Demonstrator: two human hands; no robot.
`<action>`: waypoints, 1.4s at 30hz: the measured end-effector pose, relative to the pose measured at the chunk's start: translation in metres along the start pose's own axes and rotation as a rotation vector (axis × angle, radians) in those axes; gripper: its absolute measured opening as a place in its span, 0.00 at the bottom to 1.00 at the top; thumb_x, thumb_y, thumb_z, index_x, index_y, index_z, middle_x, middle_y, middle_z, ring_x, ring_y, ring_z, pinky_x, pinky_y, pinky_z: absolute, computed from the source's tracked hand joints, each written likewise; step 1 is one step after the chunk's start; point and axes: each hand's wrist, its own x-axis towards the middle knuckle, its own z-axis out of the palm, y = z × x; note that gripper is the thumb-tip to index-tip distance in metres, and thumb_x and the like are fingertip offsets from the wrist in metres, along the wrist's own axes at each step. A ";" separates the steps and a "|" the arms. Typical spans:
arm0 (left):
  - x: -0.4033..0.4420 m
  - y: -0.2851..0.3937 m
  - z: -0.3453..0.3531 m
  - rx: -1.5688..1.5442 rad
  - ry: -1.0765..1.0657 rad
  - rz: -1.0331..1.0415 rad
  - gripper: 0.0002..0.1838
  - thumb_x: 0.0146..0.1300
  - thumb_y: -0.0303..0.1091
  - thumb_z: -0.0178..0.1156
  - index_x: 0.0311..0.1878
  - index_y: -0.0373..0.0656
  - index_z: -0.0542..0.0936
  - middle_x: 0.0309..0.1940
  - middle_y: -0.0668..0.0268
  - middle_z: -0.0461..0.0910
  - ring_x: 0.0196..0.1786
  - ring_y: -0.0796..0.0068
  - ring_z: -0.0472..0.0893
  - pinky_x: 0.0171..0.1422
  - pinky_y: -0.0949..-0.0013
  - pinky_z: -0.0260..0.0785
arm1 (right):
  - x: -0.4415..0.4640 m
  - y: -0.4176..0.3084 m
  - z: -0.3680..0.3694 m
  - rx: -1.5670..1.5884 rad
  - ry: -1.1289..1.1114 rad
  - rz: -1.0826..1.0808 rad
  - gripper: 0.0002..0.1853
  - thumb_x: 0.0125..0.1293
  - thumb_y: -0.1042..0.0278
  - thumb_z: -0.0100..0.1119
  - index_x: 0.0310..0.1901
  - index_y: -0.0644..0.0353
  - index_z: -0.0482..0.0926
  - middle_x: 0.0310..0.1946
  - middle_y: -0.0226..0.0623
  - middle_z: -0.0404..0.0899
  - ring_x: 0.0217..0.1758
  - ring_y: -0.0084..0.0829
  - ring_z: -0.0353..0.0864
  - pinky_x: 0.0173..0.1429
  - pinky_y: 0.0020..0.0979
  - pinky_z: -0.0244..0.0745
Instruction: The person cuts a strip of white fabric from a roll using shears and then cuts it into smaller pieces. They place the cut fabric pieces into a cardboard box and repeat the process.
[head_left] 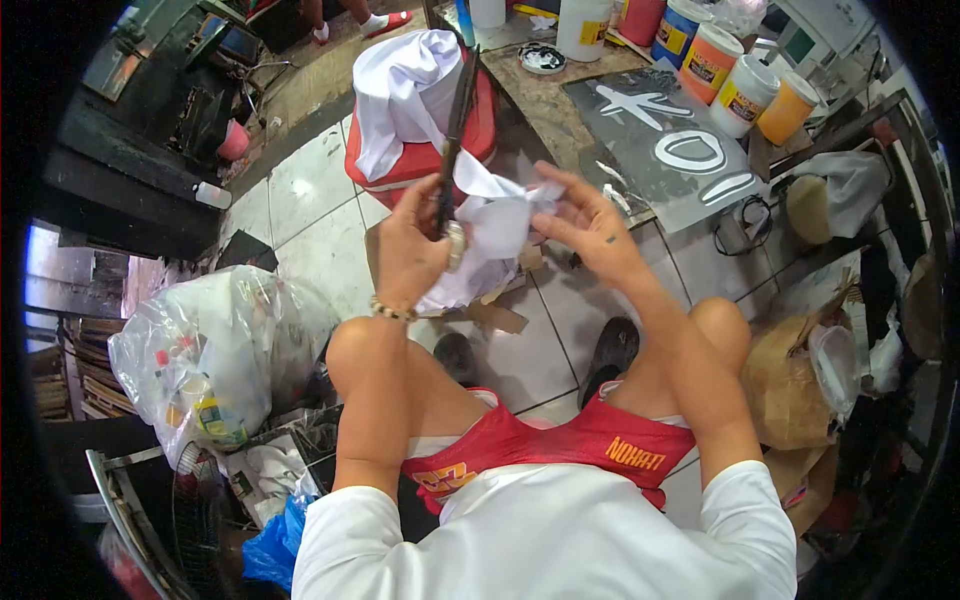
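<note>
My left hand [425, 228], with a beaded bracelet at the wrist, is closed around the lower end of a long, dark, narrow bar [462, 105]. The bar points up and away; its exact kind is unclear. Close beside it, my right hand [585, 222] pinches the edge of a piece of white cloth [497, 222] between thumb and fingers. This cloth spreads between both hands, partly folded. More white cloth [410, 90] lies bunched on a red cooler box [480, 120] beyond my hands. Below them, a further white pile [470, 285] sits by some cardboard.
Tubs of paint [710, 58] line the table at the right, beside a dark sheet [665, 135] with white lettering. A clear plastic bag [235, 350] bulges at my left. Brown paper bags [790, 390] stand at my right. Another person's feet [385, 22] show at the top.
</note>
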 end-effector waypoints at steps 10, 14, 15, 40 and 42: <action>0.011 -0.025 -0.073 1.002 0.123 -0.060 0.28 0.45 0.28 0.65 0.56 0.46 0.79 0.34 0.53 0.85 0.37 0.49 0.84 0.42 0.57 0.76 | 0.008 -0.017 -0.044 -0.216 0.208 -0.175 0.26 0.58 0.86 0.65 0.60 0.64 0.74 0.47 0.38 0.82 0.49 0.21 0.79 0.54 0.23 0.74; 0.010 -0.025 -0.070 1.084 0.209 -0.081 0.26 0.46 0.28 0.66 0.54 0.42 0.80 0.33 0.55 0.86 0.37 0.56 0.86 0.43 0.61 0.77 | 0.007 -0.025 -0.049 -0.316 0.278 -0.124 0.12 0.61 0.80 0.66 0.47 0.64 0.81 0.40 0.34 0.84 0.41 0.19 0.80 0.47 0.22 0.75; 0.012 -0.023 -0.067 0.805 0.207 -0.124 0.27 0.47 0.27 0.67 0.56 0.41 0.78 0.35 0.56 0.86 0.37 0.59 0.86 0.44 0.62 0.77 | 0.007 -0.028 -0.049 -0.293 0.320 -0.081 0.07 0.62 0.78 0.66 0.42 0.64 0.83 0.36 0.32 0.84 0.38 0.18 0.80 0.43 0.21 0.75; -0.029 -0.021 0.083 -0.551 -0.700 -0.389 0.47 0.48 0.34 0.79 0.69 0.37 0.63 0.64 0.54 0.74 0.66 0.65 0.75 0.71 0.63 0.66 | -0.008 -0.059 -0.073 -0.164 0.461 -0.228 0.14 0.62 0.78 0.67 0.49 0.66 0.77 0.41 0.37 0.81 0.40 0.24 0.83 0.39 0.25 0.83; -0.026 -0.025 0.082 -0.585 -0.653 -0.325 0.48 0.49 0.35 0.78 0.71 0.37 0.62 0.64 0.54 0.74 0.66 0.63 0.75 0.69 0.63 0.68 | -0.010 -0.061 -0.072 -0.169 0.419 -0.218 0.16 0.62 0.78 0.67 0.51 0.66 0.76 0.42 0.37 0.81 0.41 0.25 0.83 0.39 0.25 0.83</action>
